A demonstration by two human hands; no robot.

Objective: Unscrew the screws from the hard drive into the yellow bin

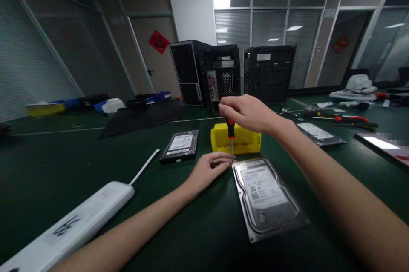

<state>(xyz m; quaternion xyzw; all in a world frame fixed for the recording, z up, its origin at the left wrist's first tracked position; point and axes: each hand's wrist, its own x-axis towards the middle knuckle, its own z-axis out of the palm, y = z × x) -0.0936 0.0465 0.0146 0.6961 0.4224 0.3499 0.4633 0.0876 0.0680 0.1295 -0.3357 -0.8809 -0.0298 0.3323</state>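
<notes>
Hard drive [265,195], label up on the green table [191,229], right of centre in front of the person. Looks like early-to-mid fastener work on it; top plate and label in place, so nothing opened as far as I can see.

Behind: left tower [188,74], middle case [223,74], right case [270,72], all upright. Innards show in the middle one.

Yellow bin [252,146] just past the drive's far edge; can't make out what's in it.

Left spare drive [180,146] and right spare drive [319,133] lie apart, untouched; can't tell if either has been worked on.

Right hand [244,110]: fingers wrapped round the screwdriver [231,129], shaft near vertical. Left hand [209,170]: fingers close together by the drive's far-left corner; can't tell if they grip it.

Tip meets that corner. Screw too small to see; count done vs left unknown. My read: this one's unfinished.
</notes>
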